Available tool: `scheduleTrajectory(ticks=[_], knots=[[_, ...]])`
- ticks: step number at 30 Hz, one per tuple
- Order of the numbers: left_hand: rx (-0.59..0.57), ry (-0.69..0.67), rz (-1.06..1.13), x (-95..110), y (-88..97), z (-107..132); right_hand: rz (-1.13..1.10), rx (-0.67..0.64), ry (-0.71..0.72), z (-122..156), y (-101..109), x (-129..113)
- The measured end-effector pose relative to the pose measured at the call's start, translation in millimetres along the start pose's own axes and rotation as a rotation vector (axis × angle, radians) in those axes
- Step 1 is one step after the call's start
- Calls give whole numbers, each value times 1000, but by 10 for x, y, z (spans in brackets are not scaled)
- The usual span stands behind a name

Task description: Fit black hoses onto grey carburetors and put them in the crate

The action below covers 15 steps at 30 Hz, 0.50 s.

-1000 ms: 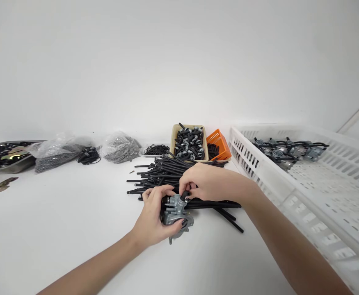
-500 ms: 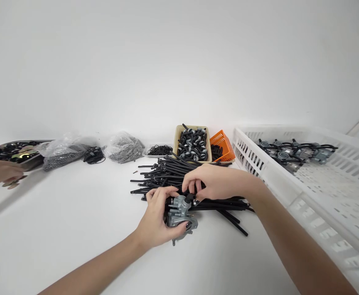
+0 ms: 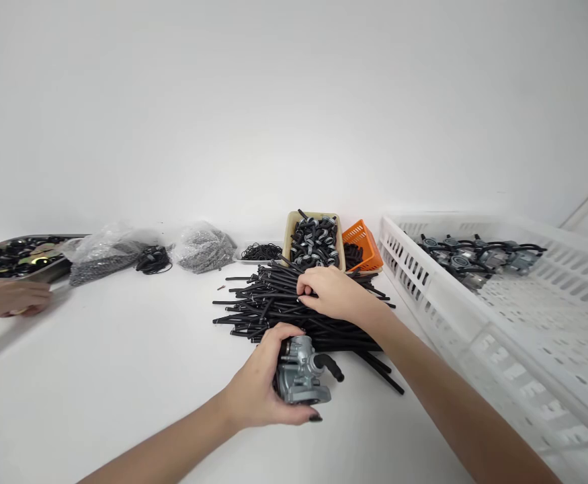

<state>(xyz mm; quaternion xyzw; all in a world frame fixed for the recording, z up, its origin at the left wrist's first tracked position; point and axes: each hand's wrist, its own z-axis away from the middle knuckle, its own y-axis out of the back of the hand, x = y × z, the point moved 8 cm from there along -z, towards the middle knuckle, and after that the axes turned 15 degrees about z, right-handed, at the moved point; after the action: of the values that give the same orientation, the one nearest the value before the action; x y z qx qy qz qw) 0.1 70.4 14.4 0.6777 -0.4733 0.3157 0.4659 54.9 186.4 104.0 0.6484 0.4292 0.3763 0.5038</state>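
My left hand (image 3: 263, 383) is wrapped around a grey metal carburetor (image 3: 300, 373), thumb below and fingers above. A short bent black rubber elbow (image 3: 330, 367) sticks out from the carburetor's right side. Over the heap of long black rubber hoses (image 3: 258, 306), my right hand (image 3: 328, 290) is closed, with thumb and fingertips pinched on a black hose at the top. Its curled fingers hide most of the grip.
A white crate (image 3: 439, 316) holding several carburetors stands at right. Behind the hoses are a cream bin (image 3: 287, 250), an orange basket (image 3: 371, 252) and a small tray (image 3: 240, 255). Plastic bags (image 3: 203, 247) lie left, near another person's hand (image 3: 19, 298) and a metal tray (image 3: 54, 267).
My right hand has left the black elbow on the carburetor and moved up to the hose heap. My left hand has lowered and turned the carburetor slightly. The other person's hand has shifted.
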Motion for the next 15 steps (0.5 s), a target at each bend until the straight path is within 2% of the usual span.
scheduleTrajectory(ticks=[4, 7, 10, 13, 15], knots=[[-120, -27, 196, 20, -100, -10, -79, 66, 18, 15, 59, 56], [-192, 32, 310, 49, -157, -15, -245, 185, -60, 55, 246, 245], [-240, 117, 442, 53, -208, -8, -403, 418, -200, 185, 579, 517], [-202, 192, 600, 2, -208, -27, -545, 729, -335, 412, 909, 798], [-228, 269, 688, -51, -251, -41, -676, 926, -385, 566, 1044, 954]])
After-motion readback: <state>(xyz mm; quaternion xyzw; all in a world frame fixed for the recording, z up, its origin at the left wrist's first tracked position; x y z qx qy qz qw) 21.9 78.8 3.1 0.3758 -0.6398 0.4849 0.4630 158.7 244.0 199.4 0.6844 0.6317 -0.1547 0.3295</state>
